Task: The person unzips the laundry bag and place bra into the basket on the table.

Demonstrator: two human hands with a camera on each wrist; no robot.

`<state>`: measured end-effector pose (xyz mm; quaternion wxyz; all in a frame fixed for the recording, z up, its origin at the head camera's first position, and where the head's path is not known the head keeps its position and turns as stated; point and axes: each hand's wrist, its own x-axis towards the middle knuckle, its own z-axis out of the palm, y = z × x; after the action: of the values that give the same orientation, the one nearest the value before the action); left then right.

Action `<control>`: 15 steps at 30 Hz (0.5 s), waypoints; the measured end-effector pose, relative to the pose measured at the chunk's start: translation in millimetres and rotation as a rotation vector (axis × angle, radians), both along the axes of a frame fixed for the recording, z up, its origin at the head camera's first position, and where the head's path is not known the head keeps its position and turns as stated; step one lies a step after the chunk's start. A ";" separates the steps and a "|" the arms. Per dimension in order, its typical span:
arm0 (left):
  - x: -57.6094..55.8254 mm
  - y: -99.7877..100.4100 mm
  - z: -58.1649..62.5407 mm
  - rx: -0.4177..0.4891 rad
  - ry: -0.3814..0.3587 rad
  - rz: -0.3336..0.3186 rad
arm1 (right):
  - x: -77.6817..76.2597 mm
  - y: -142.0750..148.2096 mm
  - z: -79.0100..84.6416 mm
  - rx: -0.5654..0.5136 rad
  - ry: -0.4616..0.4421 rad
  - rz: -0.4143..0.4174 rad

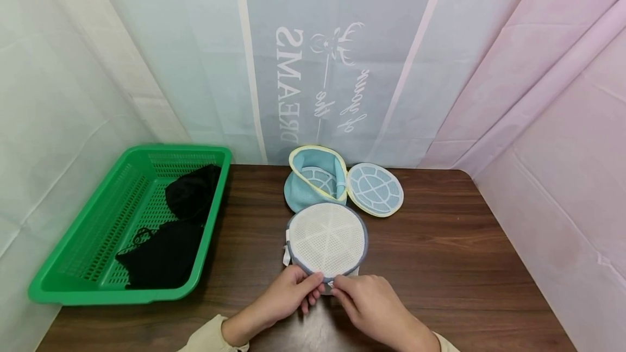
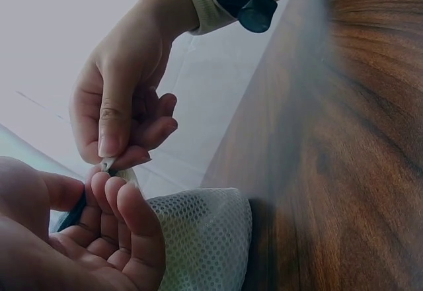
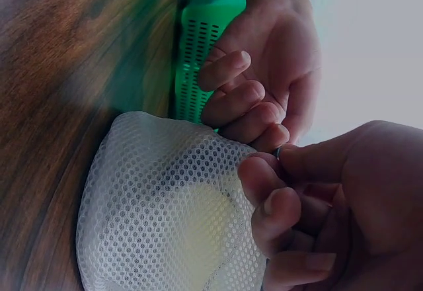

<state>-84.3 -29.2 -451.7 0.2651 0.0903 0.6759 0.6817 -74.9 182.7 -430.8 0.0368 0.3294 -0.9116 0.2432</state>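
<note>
Nearest us, two pale cuffs (image 1: 210,335) come in low, and a dark band (image 2: 255,13) sits on the right one in the left wrist view. We see the left hand (image 1: 288,295) pinching the near rim of a white mesh bag (image 1: 327,240) between thumb and forefinger, its other fingers loosely curled. The right hand (image 1: 364,303) meets it there, thumb and bent forefinger closed tight on a small pale zip pull (image 2: 108,163).

The bag stands on the brown wooden table (image 1: 440,265), near the middle, round white top upward, grey trim about the edge, a white tag (image 1: 286,256) at its left. Through its mesh, from the right wrist, we note a yellowish patch; we cannot tell what makes it.

Left of the hands, well apart, sits a green basket (image 1: 107,296) holding two black cloth items (image 1: 161,257), one behind the other.

Just behind the white bag we find a blue mesh bag (image 1: 300,197) with yellow trim, mouth gaping, its round lid (image 1: 375,190) folded out to the right. Farthest back, a pale curtain (image 1: 205,42) carries mirrored, upside-down white lettering (image 1: 289,64).
</note>
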 end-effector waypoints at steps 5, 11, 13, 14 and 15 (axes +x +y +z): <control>0.4 -0.6 -1.1 -0.011 -0.007 -0.004 | 0.1 -1.3 -0.2 -0.004 0.039 -0.005; 1.5 -0.6 -4.4 0.007 -0.017 0.003 | -0.4 -2.8 -0.1 -0.011 0.119 0.000; 1.8 -0.1 -5.0 0.014 -0.016 0.007 | -0.5 -3.3 0.0 -0.006 0.139 -0.003; 1.9 0.1 -5.0 0.016 -0.014 0.007 | -0.6 -3.7 0.0 -0.003 0.146 -0.005; 2.1 0.2 -4.9 0.017 -0.014 0.009 | -0.5 -4.0 0.1 0.000 0.153 -0.007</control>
<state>-82.2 -28.9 -456.5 0.2659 0.0849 0.6686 0.6893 -75.4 178.7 -430.7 0.1071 0.3436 -0.9074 0.2170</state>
